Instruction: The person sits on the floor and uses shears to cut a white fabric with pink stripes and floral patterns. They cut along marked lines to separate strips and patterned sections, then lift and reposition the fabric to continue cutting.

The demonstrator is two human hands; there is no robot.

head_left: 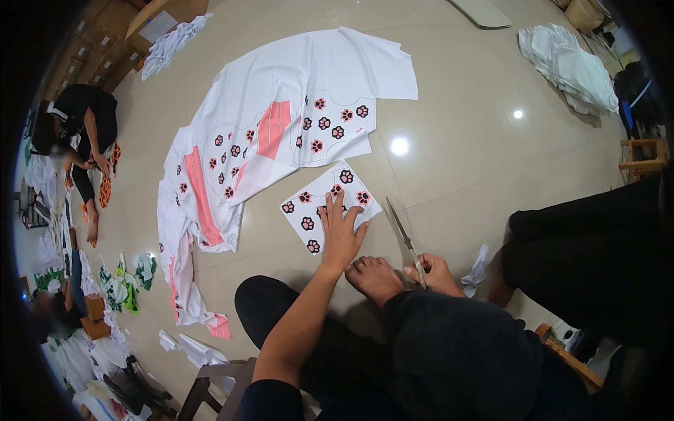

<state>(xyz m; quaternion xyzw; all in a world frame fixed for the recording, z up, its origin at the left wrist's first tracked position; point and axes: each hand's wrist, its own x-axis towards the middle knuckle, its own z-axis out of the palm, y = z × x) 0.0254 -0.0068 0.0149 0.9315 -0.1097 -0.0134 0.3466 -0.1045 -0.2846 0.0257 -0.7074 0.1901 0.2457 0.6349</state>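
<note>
My left hand (342,235) lies flat, fingers spread, on a cut piece of white fabric (293,223) printed with black and pink paw prints. That piece rests on the tiled floor. My right hand (437,275) is closed around the handles of a pair of scissors (406,237), low beside my bare foot (375,277). The blades point away from me, apart from the fabric, and look closed together. Just beyond the cut piece spreads a large white cloth (281,59) with paw-print panels and pink strips, partly folded and crumpled on the left.
White scraps (476,270) lie right of my right hand. A stack of white fabric (565,67) sits far right, near a wooden stool (642,158). At left, another person (81,126) bends over orange spotted pieces; green scraps (126,284) lie nearer. A grey plastic stool (210,389) stands at lower left.
</note>
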